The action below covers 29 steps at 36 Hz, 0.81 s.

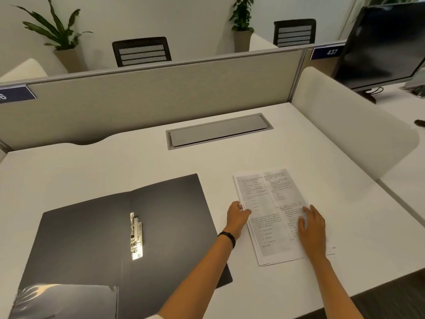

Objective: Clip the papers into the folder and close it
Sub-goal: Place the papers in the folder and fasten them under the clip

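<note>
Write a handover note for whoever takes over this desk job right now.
Left hand: fingers at the left edge of the stack of printed white papers, grip not confirmed.
Right hand: flat on the stack's right side.
The papers lie on the white desk, right of the dark grey plastic folder.
Done: folder lies open, its silver metal clip bare at the spine.
Left: move the papers over, clip them in, close the folder.

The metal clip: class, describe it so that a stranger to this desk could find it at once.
Start at the white desk and find the open dark grey folder lying flat at its left. Along the folder's centre fold sits the shiny silver metal clip, the only bright, reflective piece on that matte dark surface.
</note>
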Available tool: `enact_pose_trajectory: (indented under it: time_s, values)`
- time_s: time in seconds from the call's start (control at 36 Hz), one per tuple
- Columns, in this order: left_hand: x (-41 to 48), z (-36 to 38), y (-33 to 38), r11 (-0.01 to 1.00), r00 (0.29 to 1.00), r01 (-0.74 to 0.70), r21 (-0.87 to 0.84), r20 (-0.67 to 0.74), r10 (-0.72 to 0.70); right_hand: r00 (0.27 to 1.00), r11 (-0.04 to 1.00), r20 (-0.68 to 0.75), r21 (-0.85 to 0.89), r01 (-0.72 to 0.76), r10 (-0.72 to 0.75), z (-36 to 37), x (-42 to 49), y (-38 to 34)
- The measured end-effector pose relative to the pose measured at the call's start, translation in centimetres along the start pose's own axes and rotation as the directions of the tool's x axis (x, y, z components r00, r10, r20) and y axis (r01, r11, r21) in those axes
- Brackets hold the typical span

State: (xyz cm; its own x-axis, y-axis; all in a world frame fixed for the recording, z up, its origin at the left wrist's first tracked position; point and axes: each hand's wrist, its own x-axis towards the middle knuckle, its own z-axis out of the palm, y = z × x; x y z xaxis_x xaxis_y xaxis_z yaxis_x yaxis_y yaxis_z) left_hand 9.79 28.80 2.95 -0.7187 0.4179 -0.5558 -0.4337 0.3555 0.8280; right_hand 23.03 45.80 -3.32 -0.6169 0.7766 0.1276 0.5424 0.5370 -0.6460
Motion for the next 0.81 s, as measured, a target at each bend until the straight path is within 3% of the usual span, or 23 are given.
enact_pose_trajectory:
  time_s: [0.19,0.39,0.61,0.81]
  values:
    - [1.3,1.2,0.2,0.998,0.999,0.029,0.055,0.029,-0.031,1.000,1.000,0.000,0.003,0.001,-0.001,0.2,0.1,0.4]
    - [2.0,1.8,-0.1,0.991,0.998,0.017,0.131,-0.062,-0.008,1.000,1.000,-0.004,0.011,0.001,-0.001,0.2,0.1,0.3]
    - [1.0,1.3,-0.8,0.999,0.994,-0.027,0.042,0.111,0.023,1.000,1.000,-0.014,-0.002,-0.003,0.003,0.3,0.2,0.5]
    - [0.4,1.5,-2.4,0.995,0.990,-0.098,0.027,0.102,0.095,1.000,1.000,-0.023,0.005,-0.008,0.008,0.3,0.1,0.3]
